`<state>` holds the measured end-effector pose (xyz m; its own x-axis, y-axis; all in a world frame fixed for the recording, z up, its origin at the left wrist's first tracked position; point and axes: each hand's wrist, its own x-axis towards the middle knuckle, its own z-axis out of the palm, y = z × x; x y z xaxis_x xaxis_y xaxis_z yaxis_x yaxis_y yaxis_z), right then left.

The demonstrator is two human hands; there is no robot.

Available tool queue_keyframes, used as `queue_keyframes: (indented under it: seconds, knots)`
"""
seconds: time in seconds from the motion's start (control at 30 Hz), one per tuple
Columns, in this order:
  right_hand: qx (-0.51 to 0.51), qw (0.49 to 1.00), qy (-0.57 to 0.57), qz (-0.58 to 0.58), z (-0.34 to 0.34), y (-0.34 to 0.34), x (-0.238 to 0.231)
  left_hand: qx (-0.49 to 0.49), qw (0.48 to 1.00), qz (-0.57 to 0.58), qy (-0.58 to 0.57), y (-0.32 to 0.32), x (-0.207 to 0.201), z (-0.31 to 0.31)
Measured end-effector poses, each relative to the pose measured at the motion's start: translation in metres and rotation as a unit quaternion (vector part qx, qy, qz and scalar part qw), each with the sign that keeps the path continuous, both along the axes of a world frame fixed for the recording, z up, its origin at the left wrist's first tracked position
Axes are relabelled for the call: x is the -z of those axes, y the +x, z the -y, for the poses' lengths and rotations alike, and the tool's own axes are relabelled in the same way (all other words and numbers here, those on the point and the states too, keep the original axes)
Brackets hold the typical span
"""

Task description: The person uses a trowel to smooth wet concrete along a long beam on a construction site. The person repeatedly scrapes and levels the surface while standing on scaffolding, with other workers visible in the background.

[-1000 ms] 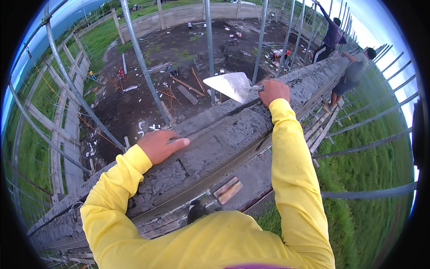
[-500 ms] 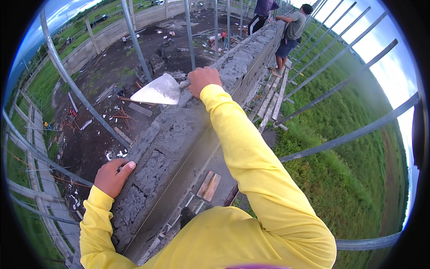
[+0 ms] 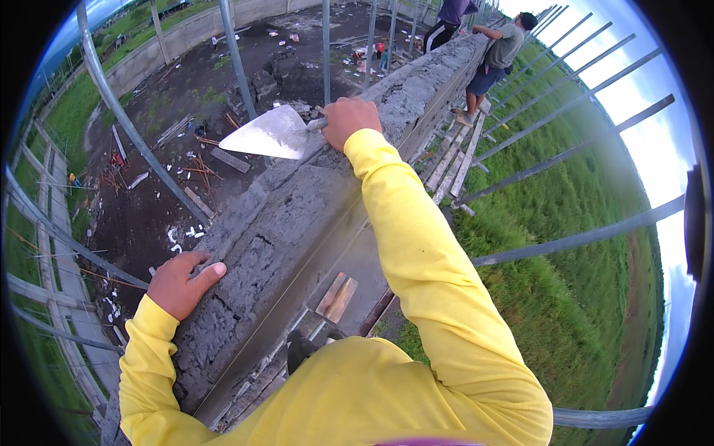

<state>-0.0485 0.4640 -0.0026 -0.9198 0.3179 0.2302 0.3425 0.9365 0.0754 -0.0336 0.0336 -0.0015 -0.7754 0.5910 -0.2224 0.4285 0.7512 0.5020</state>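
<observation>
We look down past two yellow sleeves [image 3: 431, 245] at the top of a rough, grey, mortar-covered wall [image 3: 260, 230] running from near left to far right. Our right hand [image 3: 351, 123], farther along the wall, is closed around the handle of a trowel [image 3: 269, 134]. The trowel is at the wall's left edge, its pale metal blade pointing left, seen mostly against dark ground [image 3: 160, 175]; we cannot tell whether the blade touches the wall. Our left hand [image 3: 177, 286], nearer and farther left, is empty and loosely open at that same edge, thumb on top, the other fingers partly hidden.

A thin string [image 3: 271, 308] runs along the wall's right side. Below it, near us, lies a small rectangular wooden board [image 3: 337, 297]. Metal poles [image 3: 326, 56] rise to the left of the wall; others slant out on the right above green grass [image 3: 543, 290].

Farther along, a person in a grey-green shirt [image 3: 508, 46] stands on planks [image 3: 455, 160] to the right, leaning an arm toward the wall. Beyond is another person in a purple top [image 3: 452, 10].
</observation>
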Motion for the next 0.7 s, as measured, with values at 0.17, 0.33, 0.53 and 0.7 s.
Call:
queue_keyframes:
  seconds: [0.17,0.33,0.53,0.7]
  knots:
    - [0.002,1.000,0.006,0.010,-0.0007,-0.0039,-0.0004,0.005,1.000,0.011,0.000,0.0001,-0.0013,0.0007]
    - [-0.004,1.000,0.019,-0.008,-0.0040,-0.0051,0.0026,0.011,1.000,0.004,0.005,0.0001,-0.0020,-0.0009]
    - [0.006,1.000,0.004,0.020,-0.0011,-0.0057,-0.0016,0.012,1.000,0.014,0.011,-0.0001,-0.0028,-0.0002]
    - [0.004,1.000,0.004,0.016,-0.0018,-0.0050,-0.0003,0.012,1.000,0.001,0.016,0.0028,-0.0032,-0.0002]
